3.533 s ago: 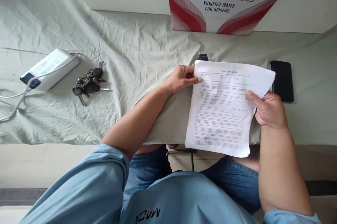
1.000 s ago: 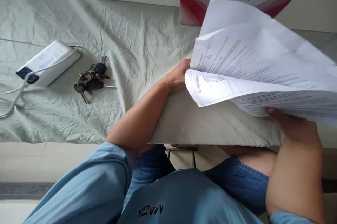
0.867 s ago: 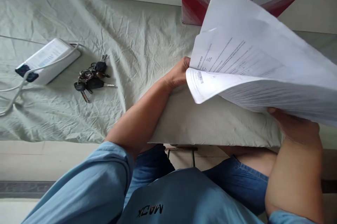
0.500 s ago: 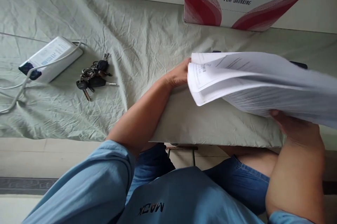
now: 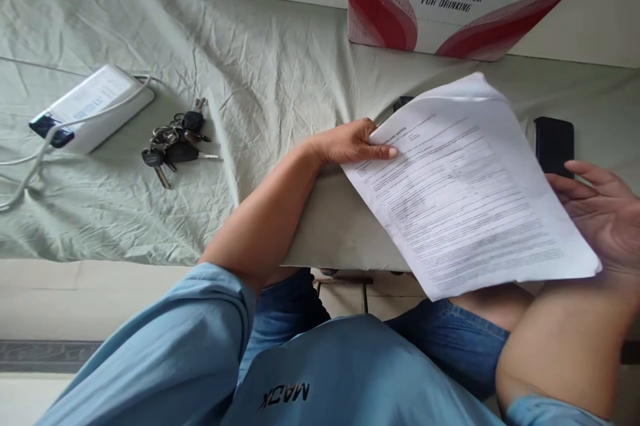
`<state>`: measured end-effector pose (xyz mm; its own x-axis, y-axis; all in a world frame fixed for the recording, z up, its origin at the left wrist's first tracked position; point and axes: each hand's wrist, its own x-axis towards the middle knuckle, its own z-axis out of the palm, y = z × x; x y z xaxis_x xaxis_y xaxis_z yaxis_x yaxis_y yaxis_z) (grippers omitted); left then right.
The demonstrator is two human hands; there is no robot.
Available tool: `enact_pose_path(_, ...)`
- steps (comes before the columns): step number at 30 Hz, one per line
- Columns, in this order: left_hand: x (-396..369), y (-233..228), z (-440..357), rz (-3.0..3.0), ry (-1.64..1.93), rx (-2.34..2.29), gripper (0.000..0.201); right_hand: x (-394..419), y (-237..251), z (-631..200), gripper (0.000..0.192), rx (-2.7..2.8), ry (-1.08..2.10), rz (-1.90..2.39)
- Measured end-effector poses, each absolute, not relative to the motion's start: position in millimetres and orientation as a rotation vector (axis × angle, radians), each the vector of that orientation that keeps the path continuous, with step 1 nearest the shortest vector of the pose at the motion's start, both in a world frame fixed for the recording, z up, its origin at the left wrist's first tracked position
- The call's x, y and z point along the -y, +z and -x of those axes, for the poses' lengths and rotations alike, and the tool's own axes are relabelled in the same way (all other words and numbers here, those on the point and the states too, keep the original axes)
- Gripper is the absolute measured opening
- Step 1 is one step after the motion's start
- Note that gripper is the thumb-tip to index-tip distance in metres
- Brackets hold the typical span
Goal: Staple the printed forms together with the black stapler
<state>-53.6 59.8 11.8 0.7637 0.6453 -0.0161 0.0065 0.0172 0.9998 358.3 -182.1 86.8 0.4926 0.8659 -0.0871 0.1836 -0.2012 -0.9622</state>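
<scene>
Now that the fanned pages have dropped back into one flat sheaf, my left hand [image 5: 350,144] pinches the printed papers [image 5: 470,193] at their top corner, grip clamped, while my right hand [image 5: 600,213] has let go, fingers spread beside the far edge. Thin, creased white sheets lie slanted over the worktop [image 5: 345,239] edge, on wrinkled pale green cloth [image 5: 250,66].

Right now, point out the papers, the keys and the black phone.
papers [image 5: 465,186], head view, middle of the printed top sheet.
keys [image 5: 173,148], head view, middle of the bunch.
phone [image 5: 553,144], head view, centre of its dark face.
</scene>
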Motion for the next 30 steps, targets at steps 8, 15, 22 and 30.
enact_pose_path(8, -58, 36, 46, -1.708, 0.189, -0.492, 0.064, 156, 95, -290, 0.073, 1.32, 1.143, 1.827)
enact_pose_path(15, -55, 36, 44, -1.699, 0.157, -0.536, 0.055, 154, 88, -287, 0.055, 1.271, 0.948, 1.934)
enact_pose_path(22, -51, 35, 40, -1.747, 0.154, -0.528, 0.05, 154, 85, -285, 0.06, 1.273, 0.974, 1.876)
enact_pose_path(30, -54, 36, 42, -1.778, 0.238, -0.497, 0.033, 151, 71, -286, 0.074, 1.019, 1.287, 1.981)
